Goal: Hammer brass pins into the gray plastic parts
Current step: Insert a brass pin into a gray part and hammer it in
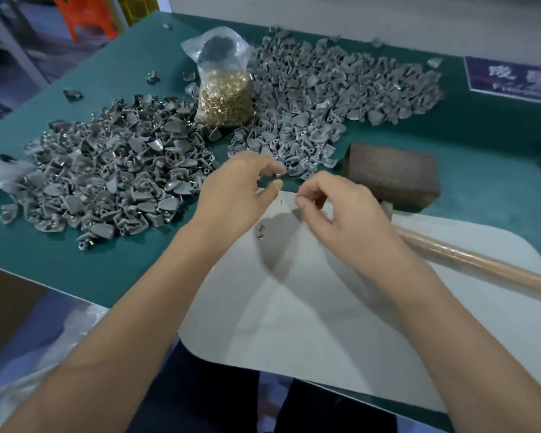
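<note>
- Desk [132, 270], green top, carried everything; white board [325, 307] lay at the near edge under both hands.
- Two heaps of gray parts: rt heap [341, 89] lighter gray, at the back; lt heap [107, 173] darker, w/ brass bits showing in some parts.
- Clear bag of brass pins [224, 92] stood between the heaps, top open.
- Mallet: dark block head [391, 176] on the desk just rt of the hands, wooden handle [481, 267] running out across the board's rt corner.
- Left hand [235, 195] over the board's far edge, grip narrow: thumb + fingertips pinched a small gray part [278, 176], the part sticking out toward the rt hand.
- Right hand [344, 220] just beside it, fingers curled, thumb + forefinger closed together; couldn't tell whether a pin sat between them, too small/blurred.
- The held part was near the rt fingertips, a small gap between.
- One or two tiny loose pins [260, 231] lay on the board below the left hand.
</note>
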Demonstrator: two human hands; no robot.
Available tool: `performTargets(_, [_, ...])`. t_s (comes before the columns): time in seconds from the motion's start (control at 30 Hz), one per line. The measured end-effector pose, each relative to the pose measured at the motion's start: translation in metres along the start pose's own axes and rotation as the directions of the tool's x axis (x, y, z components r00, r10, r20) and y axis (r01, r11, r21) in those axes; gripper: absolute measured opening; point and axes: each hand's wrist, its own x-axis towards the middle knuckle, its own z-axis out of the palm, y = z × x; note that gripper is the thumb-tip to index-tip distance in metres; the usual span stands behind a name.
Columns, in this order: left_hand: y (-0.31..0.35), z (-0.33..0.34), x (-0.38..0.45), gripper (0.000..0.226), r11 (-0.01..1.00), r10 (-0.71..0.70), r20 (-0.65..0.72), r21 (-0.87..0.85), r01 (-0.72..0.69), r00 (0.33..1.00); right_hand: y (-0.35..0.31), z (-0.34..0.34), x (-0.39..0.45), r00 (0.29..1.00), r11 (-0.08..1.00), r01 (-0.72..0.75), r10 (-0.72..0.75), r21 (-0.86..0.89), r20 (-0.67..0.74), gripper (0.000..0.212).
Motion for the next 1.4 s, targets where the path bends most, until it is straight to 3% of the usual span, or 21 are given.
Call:
performTargets(0.23, [0.007,0.023,0.027,0.029,0.952,0.070,-0.061,0.301,-0.049,0.996,0.013,-0.010,0.002,0.975,0.991,-0.096,0.112,0.092,-0.190,0.002])
performTargets(0.37, [0.011,0.023,0.042,0.018,0.955,0.036,-0.044,0.296,-0.021,0.998,0.022,-0.009,0.004,0.955,0.978,-0.145,0.178,0.152,-0.237,0.005])
performTargets(0.47, [0.010,0.018,0.045,0.002,0.950,0.001,-0.027,0.312,0.007,1.000,0.024,-0.013,0.005,0.914,0.965,-0.142,0.214,0.221,-0.346,0.010])
performTargets(0.6, [0.010,0.016,0.037,0.017,0.953,-0.013,0.009,0.302,0.009,1.000,0.028,-0.021,0.007,0.853,0.959,-0.127,0.237,0.254,-0.466,0.013])
performTargets(0.73, [0.012,0.018,0.032,0.025,0.946,0.009,0.032,0.322,-0.018,0.999,0.031,-0.023,0.008,0.843,0.951,-0.165,0.273,0.262,-0.462,0.013])
performTargets(1.07, [0.013,0.011,0.025,0.031,0.997,0.071,0.060,0.010,-0.072,0.996,0.033,-0.020,0.007,0.862,0.964,-0.148,0.235,0.219,-0.449,0.020])
performTargets(1.23, [0.030,0.002,0.030,0.010,0.966,0.049,-0.072,-0.249,-0.065,0.996,0.035,-0.022,0.010,0.836,0.974,-0.052,0.163,0.220,-0.524,0.026])
performTargets(1.4, [0.051,0.012,0.055,0.006,0.882,0.048,-0.054,-0.467,-0.068,0.997,0.040,-0.033,0.010,0.787,0.936,-0.117,0.292,0.333,-0.544,0.019])
